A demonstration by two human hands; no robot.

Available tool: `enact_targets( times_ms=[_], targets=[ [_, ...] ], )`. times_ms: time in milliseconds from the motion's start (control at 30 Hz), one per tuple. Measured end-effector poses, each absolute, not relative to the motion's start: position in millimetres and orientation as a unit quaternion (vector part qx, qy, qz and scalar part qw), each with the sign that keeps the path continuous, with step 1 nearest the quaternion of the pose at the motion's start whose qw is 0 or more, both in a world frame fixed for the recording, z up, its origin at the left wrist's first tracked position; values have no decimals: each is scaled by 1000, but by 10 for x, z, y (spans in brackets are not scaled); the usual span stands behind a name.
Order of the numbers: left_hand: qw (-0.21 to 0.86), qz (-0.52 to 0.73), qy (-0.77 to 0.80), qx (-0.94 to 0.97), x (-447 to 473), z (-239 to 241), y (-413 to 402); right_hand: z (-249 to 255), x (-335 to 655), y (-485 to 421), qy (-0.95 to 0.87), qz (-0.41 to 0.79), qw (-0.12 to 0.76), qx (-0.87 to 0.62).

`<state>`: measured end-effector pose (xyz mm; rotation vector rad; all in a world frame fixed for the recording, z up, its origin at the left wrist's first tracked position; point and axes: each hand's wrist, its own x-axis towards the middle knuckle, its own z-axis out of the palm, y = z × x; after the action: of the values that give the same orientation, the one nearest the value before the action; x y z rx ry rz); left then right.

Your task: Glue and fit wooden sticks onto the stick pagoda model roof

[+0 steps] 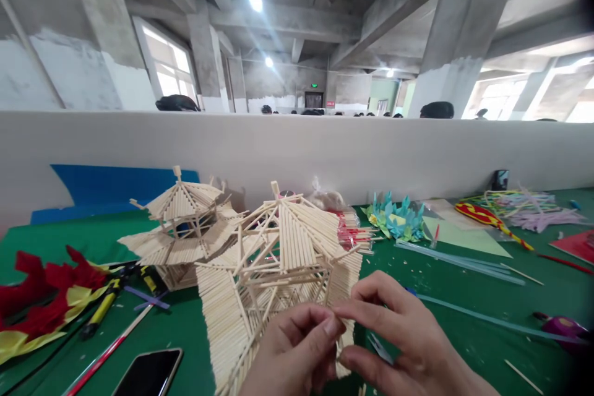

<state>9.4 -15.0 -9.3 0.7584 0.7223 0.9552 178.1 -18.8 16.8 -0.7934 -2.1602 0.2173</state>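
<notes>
A pavilion model built of pale wooden sticks [278, 247] stands on the green table [464, 297] right in front of me. My left hand [292, 352] and my right hand [394, 340] meet at its near lower edge, fingertips pinched together on a thin stick of the model's roof skirt. A second, similar stick pavilion [180, 223] stands behind it to the left, untouched.
A black phone [148, 374] lies at the near left beside a red rod [106, 352], yellow-handled pliers [104, 306] and red-yellow paper [41, 303]. A teal paper flower [394, 216], straws [459, 263] and coloured strips [524, 207] lie right. A white partition [297, 148] runs behind.
</notes>
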Motion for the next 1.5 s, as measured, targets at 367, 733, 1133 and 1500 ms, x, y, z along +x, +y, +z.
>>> enact_targets(
  times_ms=[367, 733, 1133, 1500],
  targets=[
    [750, 482, 328, 312, 60, 41, -39, 281, 1694, 59, -839, 97, 451, -288],
    [716, 524, 356, 293, -12, 59, 41, 367, 1689, 407, -849, 32, 410, -330],
    [725, 519, 331, 311, -8, 11, 78, 417, 1669, 387, -875, -60, 340, -339],
    [726, 514, 333, 314, 8, 19, 86, 320, 1702, 420, -831, 48, 446, -329]
  ],
)
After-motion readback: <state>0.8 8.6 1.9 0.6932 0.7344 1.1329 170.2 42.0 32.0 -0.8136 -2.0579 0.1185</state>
